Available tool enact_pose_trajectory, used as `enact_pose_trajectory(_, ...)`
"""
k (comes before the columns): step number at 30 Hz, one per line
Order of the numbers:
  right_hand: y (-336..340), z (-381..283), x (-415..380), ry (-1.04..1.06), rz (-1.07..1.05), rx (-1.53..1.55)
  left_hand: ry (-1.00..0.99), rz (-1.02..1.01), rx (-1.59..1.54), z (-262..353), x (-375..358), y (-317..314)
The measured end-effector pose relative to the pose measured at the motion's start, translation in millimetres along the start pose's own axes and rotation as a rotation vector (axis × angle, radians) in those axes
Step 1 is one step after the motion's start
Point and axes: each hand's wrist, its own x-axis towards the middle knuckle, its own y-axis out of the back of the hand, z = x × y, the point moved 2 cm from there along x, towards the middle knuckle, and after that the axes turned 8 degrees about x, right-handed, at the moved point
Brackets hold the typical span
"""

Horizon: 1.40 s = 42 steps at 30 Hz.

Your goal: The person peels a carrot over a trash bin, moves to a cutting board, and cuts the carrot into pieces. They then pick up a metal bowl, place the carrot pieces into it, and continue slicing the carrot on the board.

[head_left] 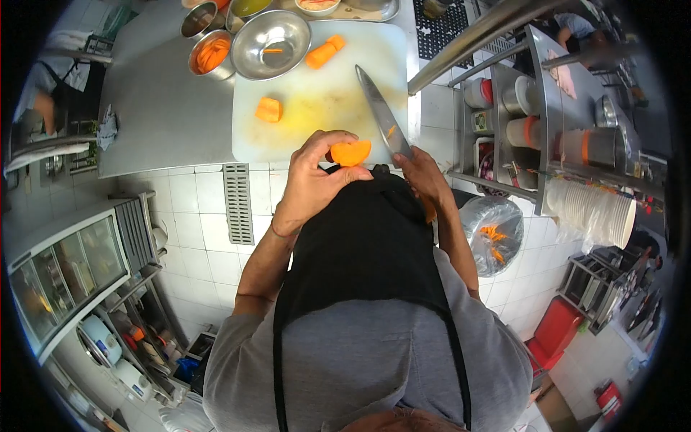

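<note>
My left hand (317, 176) grips an orange vegetable piece (351, 153) between thumb and fingers, just over the near edge of the white cutting board (331, 140). To its right, my right hand (425, 173) is closed round the handle of a large knife (381, 108). The blade points away over the board, with a small orange bit stuck on it. Another orange chunk (269, 110) lies at the board's left, and a longer orange piece (325, 52) rests near its far side.
Beyond the board's left edge stand a wide metal bowl (271, 45) and a smaller bowl of orange slices (211, 55). A metal rail (475, 43) slants at the right. A lined bin (492, 236) holds orange scraps. People are partly visible at both sides.
</note>
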Motion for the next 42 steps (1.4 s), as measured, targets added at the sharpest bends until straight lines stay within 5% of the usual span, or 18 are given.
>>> enact_pose_trajectory(9,4.6,27.6,-18.0,0.012,0.104,-0.077,0.225,-0.088,0.185,-80.3,21.7,-64.4)
enact_pose_trajectory(13,0.6,46.8,-29.6,0.016,0.093,0.059,0.001,-0.057,0.539,-83.1,30.2,-60.5)
enact_pose_trajectory(17,-5.4,55.6,-36.8,0.003,0.071,0.038,0.015,-0.125,0.716,-86.3,31.3,-47.3)
enact_pose_trajectory(27,-16.5,29.6,-51.5,0.13,0.109,-0.078,0.112,-0.332,0.486,-78.3,40.6,-29.1)
enact_pose_trajectory(30,-21.1,31.4,-45.8,0.144,0.093,-0.038,-0.078,-0.305,0.623,-81.0,42.7,-30.6)
enact_pose_trajectory(42,-29.9,10.3,-38.9,0.114,0.07,-0.066,-0.063,-0.35,0.61,-81.4,45.5,-31.7)
